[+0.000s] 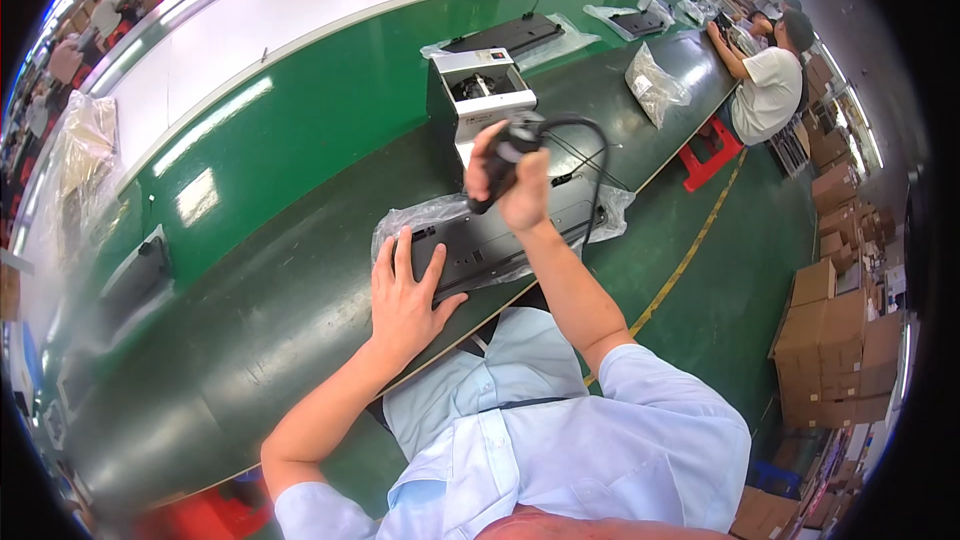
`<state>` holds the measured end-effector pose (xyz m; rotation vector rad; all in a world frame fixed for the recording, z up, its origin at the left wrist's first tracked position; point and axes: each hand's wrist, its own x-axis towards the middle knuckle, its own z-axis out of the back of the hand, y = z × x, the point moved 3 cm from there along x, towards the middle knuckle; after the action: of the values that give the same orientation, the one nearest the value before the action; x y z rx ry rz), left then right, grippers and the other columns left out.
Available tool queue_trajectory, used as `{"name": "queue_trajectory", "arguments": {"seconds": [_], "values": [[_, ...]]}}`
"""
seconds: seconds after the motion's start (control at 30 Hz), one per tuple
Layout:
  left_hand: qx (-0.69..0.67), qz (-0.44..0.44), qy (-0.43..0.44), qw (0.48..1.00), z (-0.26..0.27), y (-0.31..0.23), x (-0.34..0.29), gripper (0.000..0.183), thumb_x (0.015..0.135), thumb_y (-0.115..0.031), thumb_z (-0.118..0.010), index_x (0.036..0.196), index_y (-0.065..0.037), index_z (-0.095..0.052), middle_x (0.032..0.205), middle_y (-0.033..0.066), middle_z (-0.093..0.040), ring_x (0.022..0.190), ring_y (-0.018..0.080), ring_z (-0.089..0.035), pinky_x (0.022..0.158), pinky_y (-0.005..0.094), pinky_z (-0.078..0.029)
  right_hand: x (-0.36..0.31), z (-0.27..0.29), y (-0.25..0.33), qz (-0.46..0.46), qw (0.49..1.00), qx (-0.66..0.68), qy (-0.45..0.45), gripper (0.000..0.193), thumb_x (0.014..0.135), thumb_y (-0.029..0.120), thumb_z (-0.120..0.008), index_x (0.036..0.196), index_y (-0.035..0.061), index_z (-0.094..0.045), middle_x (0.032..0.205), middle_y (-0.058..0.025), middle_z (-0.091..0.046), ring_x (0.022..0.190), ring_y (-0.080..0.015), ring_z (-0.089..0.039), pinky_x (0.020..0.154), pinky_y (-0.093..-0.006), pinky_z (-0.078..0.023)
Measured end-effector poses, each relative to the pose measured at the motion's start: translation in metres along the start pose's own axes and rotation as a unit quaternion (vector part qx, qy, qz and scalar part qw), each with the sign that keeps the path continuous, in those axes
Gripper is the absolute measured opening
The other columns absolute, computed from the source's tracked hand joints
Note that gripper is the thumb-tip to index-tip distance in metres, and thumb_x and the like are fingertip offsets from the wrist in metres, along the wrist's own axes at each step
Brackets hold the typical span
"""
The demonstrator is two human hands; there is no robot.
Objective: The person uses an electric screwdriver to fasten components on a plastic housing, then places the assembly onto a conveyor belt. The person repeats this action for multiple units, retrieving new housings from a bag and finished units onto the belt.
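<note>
My right hand [527, 202] is wrapped round a black electric screwdriver [508, 155], held above the workbench. A black cord loops from the screwdriver's upper end down to the right. Underneath lies a long black plastic panel [515, 235] with small cutouts, resting on a clear plastic bag [612, 210]. My left hand [405, 298] is open, fingers spread, on the panel's left end. Just beyond the panel stands a black-and-white screw feeder [488, 105] with an open top. The screwdriver's tip is blurred, apart from the panel.
Further black panels on plastic [515, 35] lie on the green belt [290, 130] beyond the bench. A clear bag of parts [655, 85] sits to the right. One co-worker [775, 80] sits farther along by a red stool [712, 152]. Cardboard boxes [830, 340] are stacked right.
</note>
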<state>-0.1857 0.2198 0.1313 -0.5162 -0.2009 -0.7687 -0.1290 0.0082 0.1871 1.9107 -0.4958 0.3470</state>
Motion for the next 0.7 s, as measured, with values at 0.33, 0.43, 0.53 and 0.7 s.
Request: {"name": "queue_trajectory", "arguments": {"seconds": [0.33,0.43,0.53,0.7], "values": [[0.005,-0.021,-0.009,1.000,-0.003,-0.003,-0.006,0.071,0.079,-0.040,-0.085,0.141,-0.014,-0.062,0.160,0.0291,-0.031,0.141,0.0525,-0.036,0.113,0.0593,-0.036,0.039,0.036,0.041,0.146,0.984,-0.087,-0.063,0.074,0.098,0.067,-0.055,0.102,-0.0068,-0.058,0.067,-0.0100,-0.057,0.055,-0.0152,-0.054,0.053,-0.0289,-0.045],[-0.026,0.030,0.003,0.999,0.002,-0.005,-0.007,0.079,0.079,-0.032,-0.085,0.145,-0.003,-0.053,0.159,0.0299,-0.033,0.143,0.0507,-0.035,0.115,0.0570,-0.034,0.017,0.032,0.042,0.121,0.989,-0.063,-0.055,0.077,0.096,0.071,-0.055,0.104,-0.0062,-0.058,0.066,-0.0093,-0.057,0.054,-0.0146,-0.054,0.052,-0.0289,-0.046],[-0.038,0.040,-0.005,0.998,0.001,0.000,-0.010,0.077,0.079,-0.032,-0.085,0.140,0.001,-0.054,0.157,0.0304,-0.035,0.142,0.0506,-0.037,0.116,0.0560,-0.034,-0.015,0.004,0.042,0.056,0.996,-0.054,-0.032,0.080,0.090,0.079,-0.053,0.107,0.0011,-0.054,0.067,-0.0077,-0.053,0.055,-0.0166,-0.051,0.055,-0.0328,-0.045],[-0.020,0.025,0.001,0.999,0.004,0.000,-0.006,0.075,0.077,-0.033,-0.086,0.137,0.001,-0.056,0.154,0.0302,-0.040,0.140,0.0482,-0.040,0.114,0.0547,-0.035,-0.040,-0.020,0.031,-0.007,0.999,-0.027,0.023,0.083,0.087,0.081,-0.056,0.107,0.0002,-0.053,0.066,-0.0083,-0.054,0.053,-0.0168,-0.051,0.053,-0.0322,-0.045]]}}
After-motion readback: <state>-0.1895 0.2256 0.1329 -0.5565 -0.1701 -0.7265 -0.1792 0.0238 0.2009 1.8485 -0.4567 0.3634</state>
